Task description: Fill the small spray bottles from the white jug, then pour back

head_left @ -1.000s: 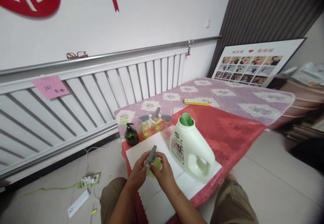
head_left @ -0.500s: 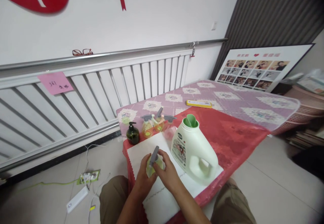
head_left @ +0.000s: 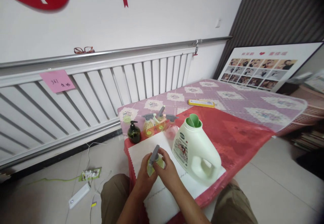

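Both my hands are wrapped round a small spray bottle (head_left: 159, 162) with a grey trigger head and a yellowish clear body, held over a white cloth (head_left: 162, 202). My left hand (head_left: 144, 173) grips its left side, and my right hand (head_left: 167, 168) closes on its right side. Fingers cover much of the bottle. To the right stands a large pale green detergent jug (head_left: 196, 149) with a green cap (head_left: 193, 120) in its mouth. Behind the cloth are several more spray bottles (head_left: 149, 128) and a dark green pump bottle (head_left: 134, 132).
A red cloth (head_left: 227, 126) lies over a purple patterned tablecloth (head_left: 220, 87), with a yellow-edged flat case (head_left: 201, 103) on it. A white radiator (head_left: 131, 80) runs along the wall. Cables and a white power bank (head_left: 79, 196) lie on the floor at left.
The whole view has shifted slightly, so things sit a little further right. Both hands keep hold of the spray bottle, with almost no change in their grip.
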### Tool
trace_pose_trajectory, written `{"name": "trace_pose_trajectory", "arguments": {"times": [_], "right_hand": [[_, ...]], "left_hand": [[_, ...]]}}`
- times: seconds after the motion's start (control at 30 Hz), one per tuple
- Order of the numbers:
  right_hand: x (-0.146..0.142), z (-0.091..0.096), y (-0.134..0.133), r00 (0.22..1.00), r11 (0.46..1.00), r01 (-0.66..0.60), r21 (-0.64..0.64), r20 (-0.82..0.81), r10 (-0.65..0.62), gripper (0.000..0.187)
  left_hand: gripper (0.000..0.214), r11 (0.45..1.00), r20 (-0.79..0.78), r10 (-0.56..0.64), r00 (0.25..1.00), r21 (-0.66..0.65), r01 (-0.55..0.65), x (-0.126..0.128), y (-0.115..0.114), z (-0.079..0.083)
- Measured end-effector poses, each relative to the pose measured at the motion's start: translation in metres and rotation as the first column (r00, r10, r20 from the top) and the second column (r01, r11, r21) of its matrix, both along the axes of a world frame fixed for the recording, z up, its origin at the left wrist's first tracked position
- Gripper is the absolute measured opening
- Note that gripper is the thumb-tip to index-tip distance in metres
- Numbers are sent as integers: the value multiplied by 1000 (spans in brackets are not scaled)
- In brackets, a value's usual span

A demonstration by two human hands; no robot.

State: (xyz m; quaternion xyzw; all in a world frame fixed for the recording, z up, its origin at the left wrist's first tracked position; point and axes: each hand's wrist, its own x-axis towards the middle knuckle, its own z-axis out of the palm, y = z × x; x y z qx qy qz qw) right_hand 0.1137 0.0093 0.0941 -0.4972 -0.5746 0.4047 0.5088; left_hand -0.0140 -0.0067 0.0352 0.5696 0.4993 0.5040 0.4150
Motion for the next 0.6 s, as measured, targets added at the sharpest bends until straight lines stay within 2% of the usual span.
{"name": "trace_pose_trajectory", "arguments": {"times": [0.07, 0.17, 0.23, 0.37, 0.47, 0.6], "right_hand": [[0, 2, 0, 1000, 999, -22, 32, 8, 22, 38], [-3, 1, 2, 999, 999, 35, -1, 8, -35, 27], [-5, 0, 2, 998, 997, 69, -31, 6, -68, 27], [-5, 0, 1, 999, 999, 35, 4, 3, -35, 43], [-3, 3, 0, 1000, 999, -6, 42, 27, 5, 35], [-5, 4, 1, 999, 999, 31, -20, 35, -30, 25]], "left_hand": [[60, 1000, -12, 5, 1000, -15, -5, 0, 0, 0], [62, 1000, -5, -11, 1000, -8, 11, 0, -1, 2], [61, 1000, 12, -20, 1000, 1, 19, 0, -1, 3], [59, 1000, 24, 6, 1000, -6, -6, 0, -1, 3], [60, 1000, 21, 13, 1000, -7, -13, 0, 0, 0], [60, 1000, 43, 8, 999, -25, -7, 0, -2, 2]]}}
